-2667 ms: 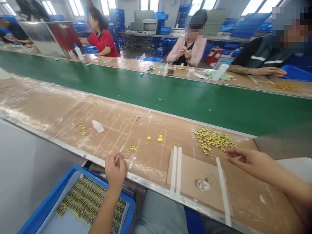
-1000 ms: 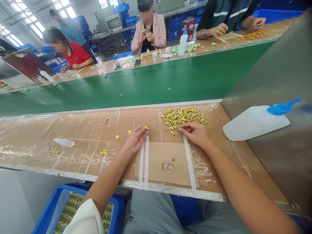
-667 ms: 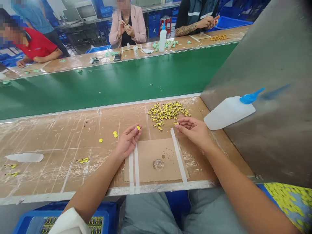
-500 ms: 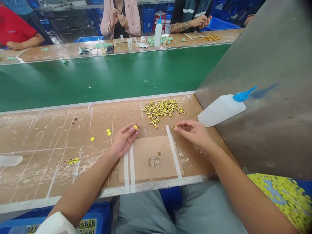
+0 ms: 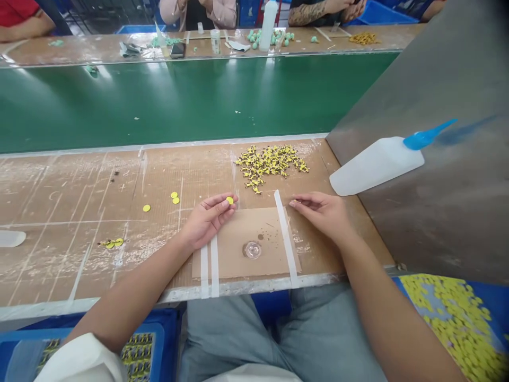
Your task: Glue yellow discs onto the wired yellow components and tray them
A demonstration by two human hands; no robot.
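My left hand (image 5: 209,220) pinches a small round yellow disc (image 5: 229,200) between thumb and fingertips, above the left edge of a taped cardboard sheet (image 5: 226,265). To the right, my right hand (image 5: 324,215) is closed at the fingertips on a tiny yellow-and-black piece (image 5: 295,201), mostly hidden by the fingers. Behind both hands lies a pile of yellow-and-black pieces (image 5: 270,162). A small clear glass dish (image 5: 252,250) sits on the cardboard between my forearms. Loose yellow discs (image 5: 147,208) lie on the bench left of my left hand.
A white bottle with a blue nozzle (image 5: 377,165) leans by the metal panel (image 5: 449,212) at right. Yellow discs fill a blue bin (image 5: 457,323) at lower right; a blue tray (image 5: 159,339) stands lower left. Beyond the green belt (image 5: 178,101), other people work at a bench.
The view has tilted down slightly. My left hand has shifted a little right with the disc. My right hand's fingers now cover more of the small piece.
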